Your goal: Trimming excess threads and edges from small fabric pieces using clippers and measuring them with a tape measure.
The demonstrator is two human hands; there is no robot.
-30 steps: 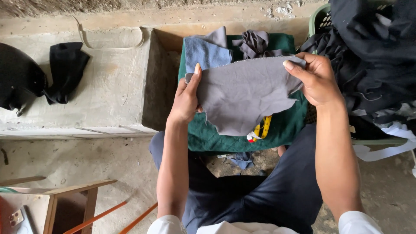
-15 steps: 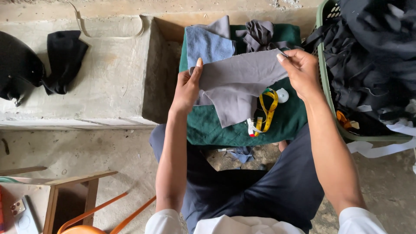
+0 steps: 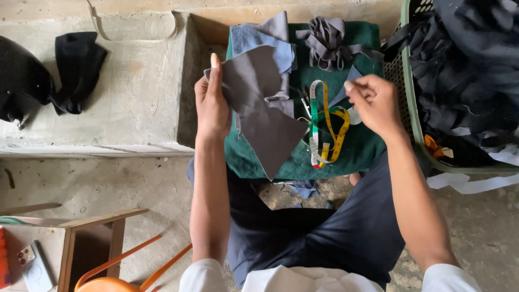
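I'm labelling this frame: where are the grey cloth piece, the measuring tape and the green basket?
grey cloth piece [image 3: 267, 121], head view, middle of the hanging panel.
measuring tape [image 3: 331, 127], head view, yellow loop on the green cloth.
green basket [image 3: 409, 105], head view, its left wall.

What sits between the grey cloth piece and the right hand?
Head view: a yellow-green measuring tape on the green cloth, between the grey cloth piece and right hand.

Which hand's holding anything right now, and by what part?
Left hand grips the grey fabric piece by its upper left edge. Right hand is pinched, apparently on nothing.
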